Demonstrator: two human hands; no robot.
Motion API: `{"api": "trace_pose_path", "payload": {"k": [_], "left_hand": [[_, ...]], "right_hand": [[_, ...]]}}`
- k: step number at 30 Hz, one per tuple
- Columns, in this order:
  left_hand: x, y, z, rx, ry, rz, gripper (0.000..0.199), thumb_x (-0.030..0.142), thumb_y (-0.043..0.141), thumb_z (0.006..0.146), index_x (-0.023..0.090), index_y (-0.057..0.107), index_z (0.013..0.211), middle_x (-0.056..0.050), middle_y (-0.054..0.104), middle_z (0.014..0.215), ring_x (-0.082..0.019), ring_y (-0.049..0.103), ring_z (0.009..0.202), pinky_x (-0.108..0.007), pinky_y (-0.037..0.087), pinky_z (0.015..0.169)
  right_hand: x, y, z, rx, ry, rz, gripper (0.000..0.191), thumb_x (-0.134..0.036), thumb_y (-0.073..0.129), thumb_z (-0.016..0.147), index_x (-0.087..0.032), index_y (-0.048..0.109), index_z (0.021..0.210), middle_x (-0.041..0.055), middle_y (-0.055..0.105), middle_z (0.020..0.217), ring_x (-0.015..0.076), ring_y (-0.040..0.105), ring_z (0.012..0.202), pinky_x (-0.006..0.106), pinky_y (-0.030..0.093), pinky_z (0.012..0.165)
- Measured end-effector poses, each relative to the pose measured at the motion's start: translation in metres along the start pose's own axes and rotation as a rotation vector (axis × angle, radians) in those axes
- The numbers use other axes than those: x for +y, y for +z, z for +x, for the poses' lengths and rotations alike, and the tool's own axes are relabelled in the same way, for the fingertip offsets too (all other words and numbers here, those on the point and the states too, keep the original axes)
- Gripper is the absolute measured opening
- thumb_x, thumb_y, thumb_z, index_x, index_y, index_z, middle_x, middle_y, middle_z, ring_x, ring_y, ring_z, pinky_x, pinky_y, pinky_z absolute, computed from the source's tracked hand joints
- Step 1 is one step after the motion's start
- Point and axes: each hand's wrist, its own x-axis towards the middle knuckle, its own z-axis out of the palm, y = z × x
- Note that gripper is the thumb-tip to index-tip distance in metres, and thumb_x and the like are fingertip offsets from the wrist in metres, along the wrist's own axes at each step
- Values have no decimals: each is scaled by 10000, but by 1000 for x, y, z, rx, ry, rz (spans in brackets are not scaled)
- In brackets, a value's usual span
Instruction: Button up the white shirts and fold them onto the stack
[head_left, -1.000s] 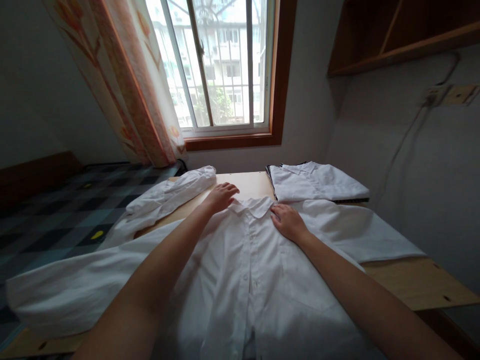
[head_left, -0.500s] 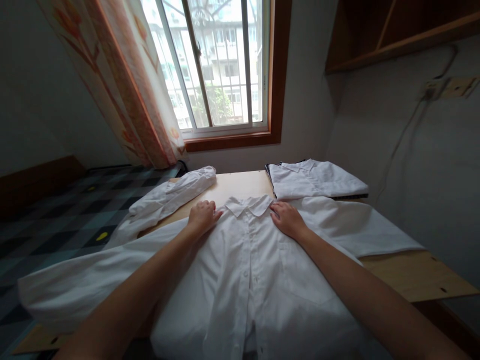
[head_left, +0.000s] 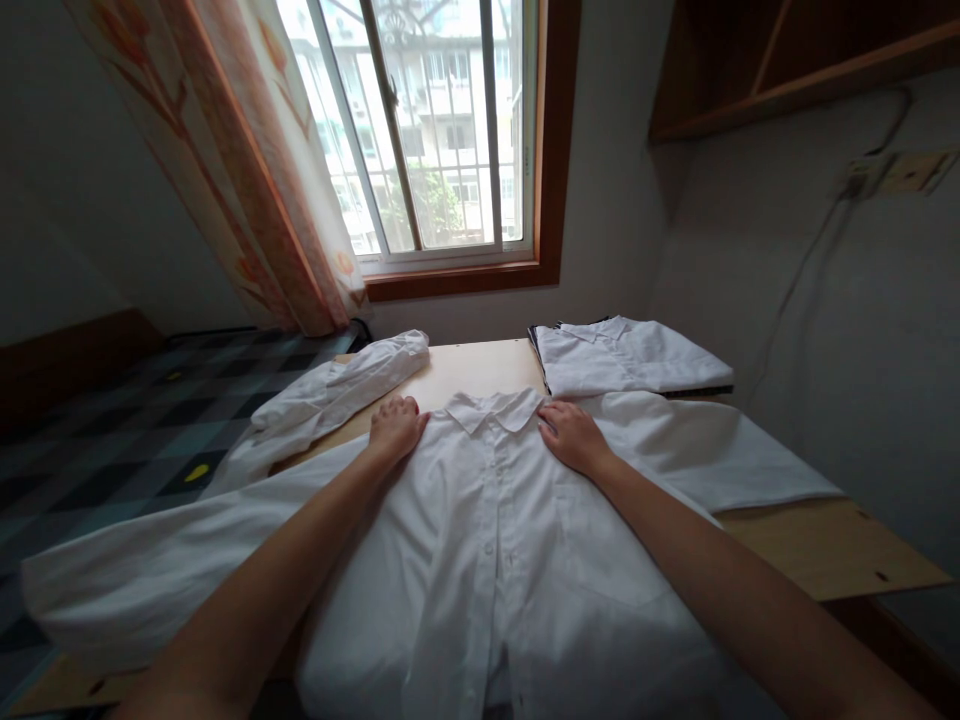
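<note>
Left hand (head_left: 399,430) shifted outward, right hand (head_left: 574,437) at collar (head_left: 495,413), both on one spread shirt (head_left: 427,545), grips I can't tell, one folded shirt (head_left: 634,358).

Bright daylight glare from the window (head_left: 439,130), dim corners, stretched edges

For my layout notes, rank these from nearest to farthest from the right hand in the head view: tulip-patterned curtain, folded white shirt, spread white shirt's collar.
From the right hand:
1. Spread white shirt's collar: just left of it.
2. Folded white shirt: beyond it, to the right.
3. Tulip-patterned curtain: far left, beside the window.
</note>
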Motion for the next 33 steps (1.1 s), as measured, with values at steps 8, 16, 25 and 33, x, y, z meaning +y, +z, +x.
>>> {"api": "trace_pose_path", "payload": {"k": [8,16,25,33], "left_hand": [[-6,-8,4,55,54,-73,232,267,476,922,172,639,1056,-137,640,1147,-295,566,1121,-386,445,962],[29,-1,-32,53,167,-252,372,251,411,928,135,634,1203,-147,637,1273,-262,540,1235,-374,377,1105],[31,1,-40,-191,212,-125,647,556,316,973,180,421,1489,-122,300,1608,-311,238,1493,-489,174,1198],[25,-5,-49,-197,362,-154,681,664,391,924,265,449,1473,-115,270,1622,-345,212,1496,-581,147,1176]], "right_hand": [[-1,-2,-1,-10,12,-4,312,-270,500,945,-174,674,1185,113,648,1270,234,559,1193,334,404,1029],[-1,-3,-1,-11,-3,3,314,-272,503,942,-171,676,1184,120,650,1265,248,562,1193,344,407,1029],[-24,-31,-3,32,-84,20,234,-164,510,929,-161,723,1027,117,706,1118,233,612,1087,342,421,1003],[-87,-11,-31,-149,-657,226,364,-255,622,904,-152,643,1252,148,661,1262,267,595,1194,428,443,1046]]}}
